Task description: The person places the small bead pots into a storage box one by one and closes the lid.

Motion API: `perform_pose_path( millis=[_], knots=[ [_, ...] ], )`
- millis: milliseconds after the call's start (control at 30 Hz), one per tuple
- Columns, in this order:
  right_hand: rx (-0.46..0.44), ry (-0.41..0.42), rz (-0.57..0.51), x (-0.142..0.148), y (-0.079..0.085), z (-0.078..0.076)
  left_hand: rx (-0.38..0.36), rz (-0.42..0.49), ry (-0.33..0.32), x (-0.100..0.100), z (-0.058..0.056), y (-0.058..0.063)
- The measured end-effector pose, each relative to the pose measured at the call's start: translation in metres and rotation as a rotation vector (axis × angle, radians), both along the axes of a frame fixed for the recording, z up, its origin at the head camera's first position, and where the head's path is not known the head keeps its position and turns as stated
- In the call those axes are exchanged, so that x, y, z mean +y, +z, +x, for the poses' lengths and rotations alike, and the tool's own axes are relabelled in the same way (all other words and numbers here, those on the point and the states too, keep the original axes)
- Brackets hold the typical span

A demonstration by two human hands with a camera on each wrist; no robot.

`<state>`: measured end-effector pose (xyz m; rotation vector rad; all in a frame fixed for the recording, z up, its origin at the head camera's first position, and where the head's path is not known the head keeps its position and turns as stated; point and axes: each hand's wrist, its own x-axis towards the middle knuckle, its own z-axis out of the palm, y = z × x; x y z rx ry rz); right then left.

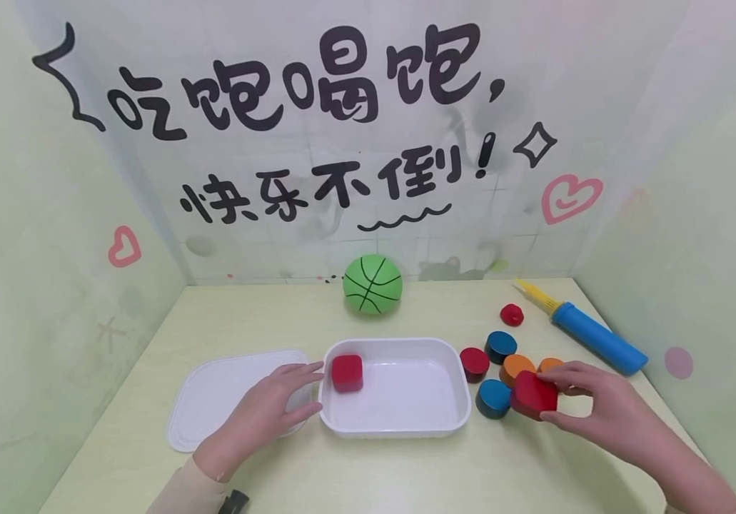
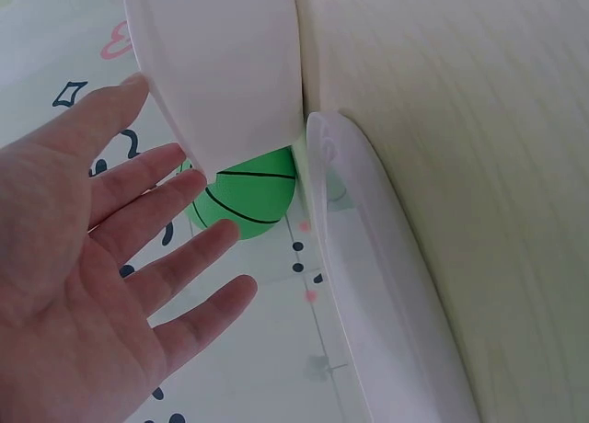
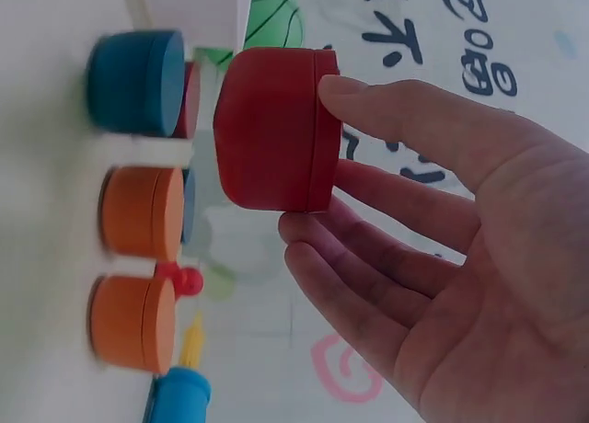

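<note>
My right hand (image 1: 618, 410) pinches a red rounded-square block (image 1: 533, 395) between thumb and fingers, above the table on the right. A seam runs round this block (image 3: 267, 133) near one face in the right wrist view. With fingers extended, my left hand (image 1: 268, 405) is at the left rim of a white rectangular tub (image 1: 412, 392); the left wrist view shows the thumb by the tub's edge (image 2: 216, 64). Inside the tub, at its left end, sits another red rounded-square block (image 1: 347, 373).
Beside the tub's right side stand a red round block (image 1: 474, 365), blue round blocks (image 1: 501, 348) and orange ones (image 1: 517, 370). Behind are a small red piece (image 1: 512, 315), a blue-yellow pump (image 1: 599, 338) and a green ball (image 1: 372, 284). A white lid (image 1: 213, 392) lies left.
</note>
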<state>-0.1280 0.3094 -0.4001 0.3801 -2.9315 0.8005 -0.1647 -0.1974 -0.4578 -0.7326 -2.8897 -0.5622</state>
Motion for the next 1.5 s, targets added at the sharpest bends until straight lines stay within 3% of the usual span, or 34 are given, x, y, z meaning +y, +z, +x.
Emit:
perform_pose_path(
  millis=[333,733,1133,1500],
  knots=[
    [0.188,0.092,-0.04,-0.039,0.011,-0.004,-0.006,0.005,0.0,0.001,-0.001,-0.001],
    [0.018,0.156,-0.103,-0.089,0.015,-0.014,0.005,0.002,-0.006,0.002,-0.002,-0.002],
    [-0.044,0.313,-0.13,-0.136,-0.01,-0.032,0.023,0.014,-0.022,0.003,-0.002,-0.004],
    [-0.106,0.445,-0.149,-0.177,-0.031,-0.049,0.004,-0.003,0.005,0.002,-0.001,0.001]
  ],
)
